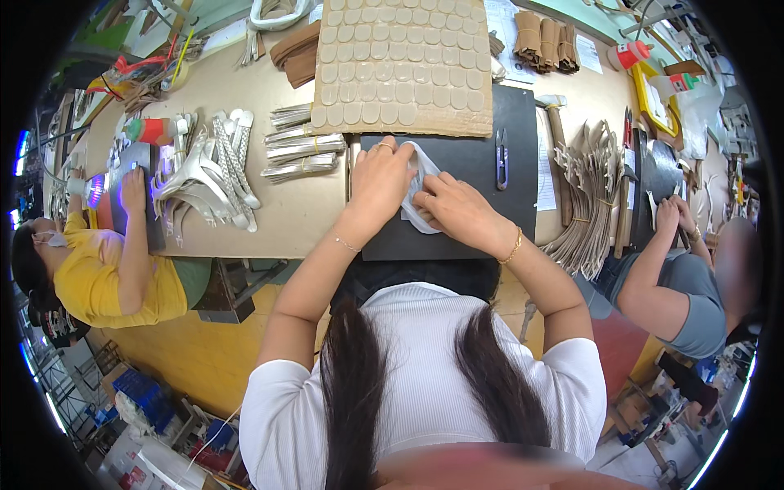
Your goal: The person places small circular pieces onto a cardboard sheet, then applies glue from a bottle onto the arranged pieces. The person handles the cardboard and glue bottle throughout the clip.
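Both my hands are over a black work mat [510,216], holding a thin, crumpled white piece [418,214] that looks like a small plastic bag. My left hand [380,181] pinches its upper left edge, with the fingertips close to the cardboard. On its right side my right hand [459,211] grips it with curled fingers. Just beyond them lies a cardboard sheet [322,121] covered in rows of beige rounded pads [400,69]. Small dark thread snips [501,159] rest on the mat at the right.
Tied bundles of pale straps [304,147] lie left of the mat, beside a heap of white straps [208,184]. At the right are a hammer [555,122] and a large strap bundle [586,196]. People sit at the left [106,273] and right [670,286]. Brown rolls [545,42] lie farther back.
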Demonstrator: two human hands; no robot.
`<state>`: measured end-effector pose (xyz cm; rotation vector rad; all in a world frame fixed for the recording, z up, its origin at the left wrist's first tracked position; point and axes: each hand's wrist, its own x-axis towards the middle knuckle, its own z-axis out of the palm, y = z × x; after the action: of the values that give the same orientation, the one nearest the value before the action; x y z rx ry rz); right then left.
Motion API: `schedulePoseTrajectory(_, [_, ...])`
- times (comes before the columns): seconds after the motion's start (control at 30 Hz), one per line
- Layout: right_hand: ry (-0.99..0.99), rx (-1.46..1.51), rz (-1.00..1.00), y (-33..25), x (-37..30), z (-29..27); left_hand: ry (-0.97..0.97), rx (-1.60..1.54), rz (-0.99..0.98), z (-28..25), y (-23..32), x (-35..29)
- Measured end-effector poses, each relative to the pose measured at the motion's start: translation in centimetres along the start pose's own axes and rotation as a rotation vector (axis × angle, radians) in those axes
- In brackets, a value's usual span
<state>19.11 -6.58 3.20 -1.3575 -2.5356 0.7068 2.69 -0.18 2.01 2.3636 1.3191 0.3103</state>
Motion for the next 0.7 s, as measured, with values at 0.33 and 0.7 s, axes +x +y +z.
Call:
schedulePoseTrajectory(0.33, [0.133, 0.319, 0.173, 1.2, -0.8, -0.3, -0.038, -0.076, 0.012, 0.6, -0.2, 0.6])
schedulePoseTrajectory(0.7, [0.664, 1.129, 0.664, 3.5, -2.1, 0.6, 0.145, -0.255, -0.177, 0.0, -2.6, -1.7])
